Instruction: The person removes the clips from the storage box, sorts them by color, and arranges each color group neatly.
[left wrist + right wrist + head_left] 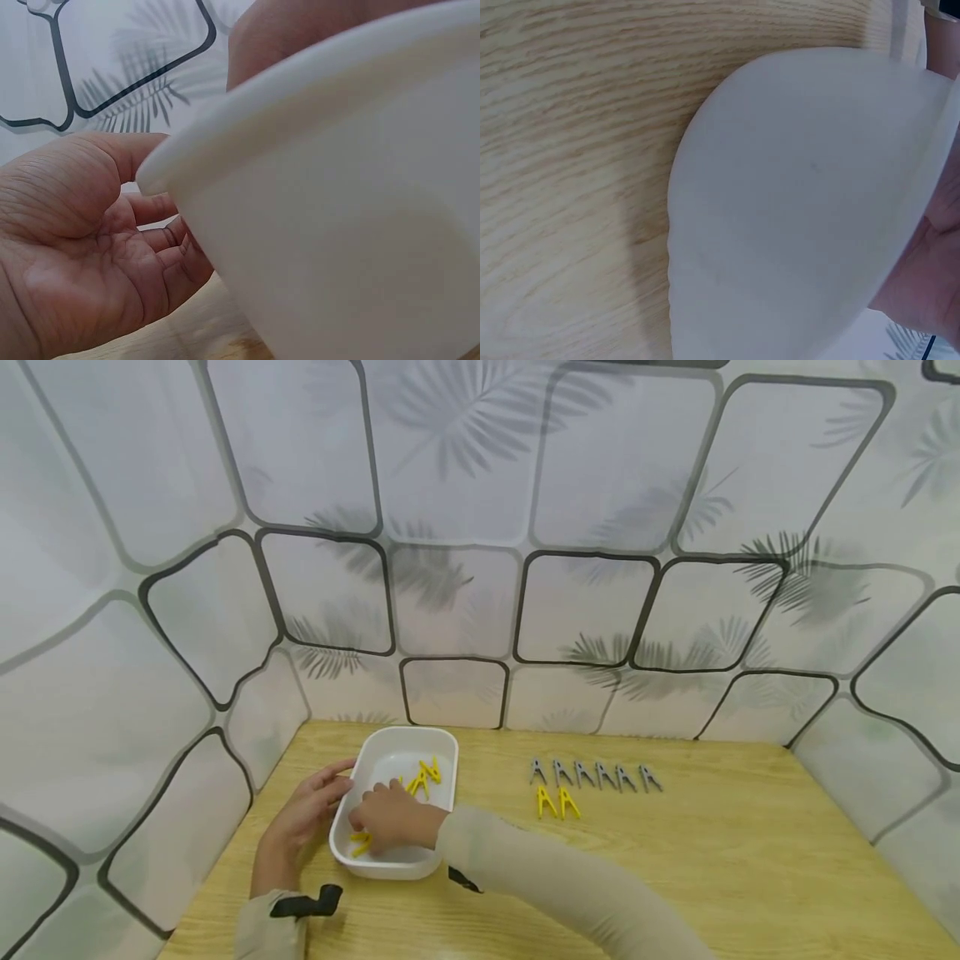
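Note:
A white plastic tray [397, 870] sits on the table with several yellow clothespins [422, 783] inside. My left hand [309, 806] is at the tray's left side, its fingers touching the outer wall under the rim in the left wrist view. Inside the tray, my right hand [393, 817] reaches down with the palm low, beside a yellow clothespin [362, 842] near the front left corner. Its fingertips are hidden, and whether they pinch anything does not show. The right wrist view has mostly the tray's outer wall [795, 195] with part of the right hand [930, 262] behind it.
To the right of the tray, several grey clothespins [583, 772] lie in a row on the wooden table [712, 852]. Two yellow clothespins [558, 802] lie just in front of that row. A patterned curtain [457, 602] rises behind the table and along both sides.

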Demonstrator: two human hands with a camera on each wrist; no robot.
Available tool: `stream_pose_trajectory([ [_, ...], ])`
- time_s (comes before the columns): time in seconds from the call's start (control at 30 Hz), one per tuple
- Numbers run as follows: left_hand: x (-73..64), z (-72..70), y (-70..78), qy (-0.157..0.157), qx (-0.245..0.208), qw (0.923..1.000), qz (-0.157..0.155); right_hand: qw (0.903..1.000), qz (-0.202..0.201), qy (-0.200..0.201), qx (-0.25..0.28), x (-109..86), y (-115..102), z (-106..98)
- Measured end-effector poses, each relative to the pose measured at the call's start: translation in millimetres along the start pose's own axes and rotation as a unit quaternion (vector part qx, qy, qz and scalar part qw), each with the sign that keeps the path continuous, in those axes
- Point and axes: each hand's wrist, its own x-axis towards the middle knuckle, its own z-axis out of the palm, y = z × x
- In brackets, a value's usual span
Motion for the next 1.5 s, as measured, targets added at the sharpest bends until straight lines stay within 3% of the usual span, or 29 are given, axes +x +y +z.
stream_pose_trajectory([
  [0.6,-1.0,-0.2,-1.7,0.006,0.004,0.9999,-0.007,0.998,0.003,0.038,-0.051,0.6,-6.3,0.5],
  [1.07,-1.2,-3.3,-1.4,0.01,0.006,0.9999,-0.01,0.9987,0.001,0.052,0.004,-9.8,10.7,-9.1],
  [1.5,0.3,-0.6,-0.9,-0.005,-0.007,1.0,-0.002,0.9989,0.007,0.043,0.015,-12.1,11.7,-4.1],
])
